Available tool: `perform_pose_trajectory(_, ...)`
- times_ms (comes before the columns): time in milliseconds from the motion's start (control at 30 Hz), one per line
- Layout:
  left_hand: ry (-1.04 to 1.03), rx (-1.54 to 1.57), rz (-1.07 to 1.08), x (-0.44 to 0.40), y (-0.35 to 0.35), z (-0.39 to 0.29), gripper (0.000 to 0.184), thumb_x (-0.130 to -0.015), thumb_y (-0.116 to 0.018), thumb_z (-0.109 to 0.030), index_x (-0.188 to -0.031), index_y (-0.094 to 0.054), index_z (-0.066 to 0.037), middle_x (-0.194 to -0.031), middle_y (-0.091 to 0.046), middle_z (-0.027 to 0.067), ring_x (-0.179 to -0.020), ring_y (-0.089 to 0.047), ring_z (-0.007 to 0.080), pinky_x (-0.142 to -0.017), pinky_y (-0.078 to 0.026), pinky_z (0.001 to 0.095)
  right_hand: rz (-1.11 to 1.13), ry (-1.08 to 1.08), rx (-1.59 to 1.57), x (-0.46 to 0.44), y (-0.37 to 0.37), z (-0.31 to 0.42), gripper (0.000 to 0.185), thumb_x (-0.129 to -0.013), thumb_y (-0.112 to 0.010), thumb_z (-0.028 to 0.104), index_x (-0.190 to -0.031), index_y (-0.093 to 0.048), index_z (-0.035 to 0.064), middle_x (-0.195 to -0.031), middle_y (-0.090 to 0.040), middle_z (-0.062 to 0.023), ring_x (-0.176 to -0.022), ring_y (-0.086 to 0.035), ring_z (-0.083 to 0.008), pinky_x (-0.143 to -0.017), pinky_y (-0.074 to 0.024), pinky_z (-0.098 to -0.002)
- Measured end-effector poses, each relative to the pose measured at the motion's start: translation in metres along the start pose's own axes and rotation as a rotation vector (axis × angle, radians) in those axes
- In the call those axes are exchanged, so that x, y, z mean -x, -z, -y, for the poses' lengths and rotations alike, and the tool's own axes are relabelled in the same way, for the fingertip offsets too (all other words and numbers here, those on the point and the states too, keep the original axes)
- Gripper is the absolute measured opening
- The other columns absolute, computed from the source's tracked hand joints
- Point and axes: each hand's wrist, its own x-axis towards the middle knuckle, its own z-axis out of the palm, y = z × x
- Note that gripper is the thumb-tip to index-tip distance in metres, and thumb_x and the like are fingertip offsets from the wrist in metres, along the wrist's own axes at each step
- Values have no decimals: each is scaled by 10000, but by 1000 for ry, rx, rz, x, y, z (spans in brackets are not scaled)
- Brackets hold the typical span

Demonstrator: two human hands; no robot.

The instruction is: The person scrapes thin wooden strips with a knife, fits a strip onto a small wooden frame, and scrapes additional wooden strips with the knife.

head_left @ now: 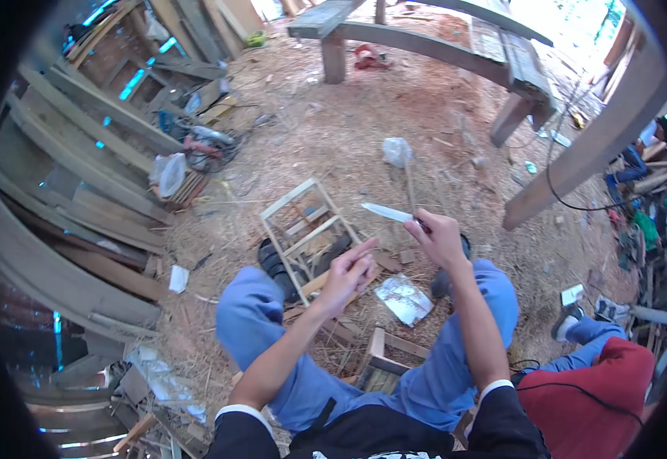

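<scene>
My right hand (437,236) is closed round the handle of a knife (387,212), its pale blade pointing left over the floor. To the left and a little lower, my left hand (347,274) has some fingers curled and one pointing toward the right; whether it pinches anything small is too blurred to tell. Beneath and beside my left hand lies a light wooden frame (300,246) with a crossbar, near my left shoe (276,264). Between my knees sits a small wooden box-like piece (379,353).
A plastic sheet (404,299) lies between my feet. Wooden benches (425,42) stand ahead, a slanting post (578,164) at right. A person in red (597,390) sits close on the right. Boards (81,176) lean at left beside a power tool (207,149).
</scene>
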Motion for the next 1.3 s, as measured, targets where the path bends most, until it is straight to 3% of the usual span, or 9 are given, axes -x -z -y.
perform_pose_trajectory(33,3,-13,-19,0,2,1,433,-1039,-517,-142,-1466,-494,-75,-763,-488,-39,-582,-351,28,-482,-289,206,39,-12,0,1,-3,3,362,-857,-738,430,-820,-695,72,-655,-634,-140,-611,-650,-312,-589,-493,-414)
perform_pose_trajectory(167,23,59,0,-6,10,11,433,-1047,-517,-149,-1467,-472,-53,-780,-511,-22,-541,-345,30,-472,-267,200,78,309,3,15,-15,10,334,-859,-742,411,-823,-684,83,-619,-612,-131,-589,-638,-317,-564,-480,-414)
perform_pose_trajectory(333,50,147,16,0,5,3,400,-1034,-533,-133,-1432,-531,-89,-788,-516,-24,-558,-320,22,-472,-223,206,-55,158,10,4,-12,-6,361,-867,-733,415,-773,-648,77,-620,-608,-129,-578,-628,-324,-551,-472,-418)
perform_pose_trajectory(433,117,187,46,2,2,-4,418,-1036,-526,-147,-1452,-510,-107,-782,-496,-37,-573,-310,24,-483,-232,201,-6,328,2,13,-16,4,374,-867,-731,420,-762,-642,72,-620,-613,-118,-571,-628,-314,-552,-474,-412)
perform_pose_trajectory(600,170,200,84,-3,3,-3,444,-1052,-484,-202,-1489,-463,-128,-769,-460,-48,-576,-293,21,-485,-227,189,125,380,-22,20,-20,9,385,-849,-727,468,-805,-649,93,-610,-581,-76,-578,-616,-290,-571,-479,-408)
perform_pose_trajectory(833,235,256,112,-10,-7,-6,479,-1050,-487,-230,-1517,-425,-147,-755,-438,-52,-555,-283,18,-466,-208,181,-14,488,80,15,-3,-1,431,-824,-715,536,-756,-643,116,-661,-621,-43,-632,-637,-238,-610,-485,-379)
perform_pose_trajectory(1167,289,264,113,-16,-16,3,489,-1050,-506,-206,-1526,-406,-165,-752,-450,-53,-534,-291,19,-452,-223,184,-104,375,150,18,18,-22,446,-816,-733,528,-724,-639,102,-649,-630,-64,-608,-630,-259,-600,-471,-389)
perform_pose_trajectory(1233,262,261,164,-8,-25,-6,407,-1057,-487,-194,-1461,-469,-148,-766,-455,-42,-540,-287,25,-458,-235,190,-228,315,139,13,24,-25,442,-812,-747,512,-717,-637,95,-627,-617,-69,-598,-626,-265,-595,-468,-393)
perform_pose_trajectory(1300,225,241,174,-5,-29,-11,326,-1059,-483,-189,-1377,-524,-128,-777,-473,-31,-538,-291,26,-458,-239,193,-196,301,146,11,28,-26,428,-809,-765,488,-729,-655,82,-625,-625,-76,-576,-622,-269,-577,-468,-393)
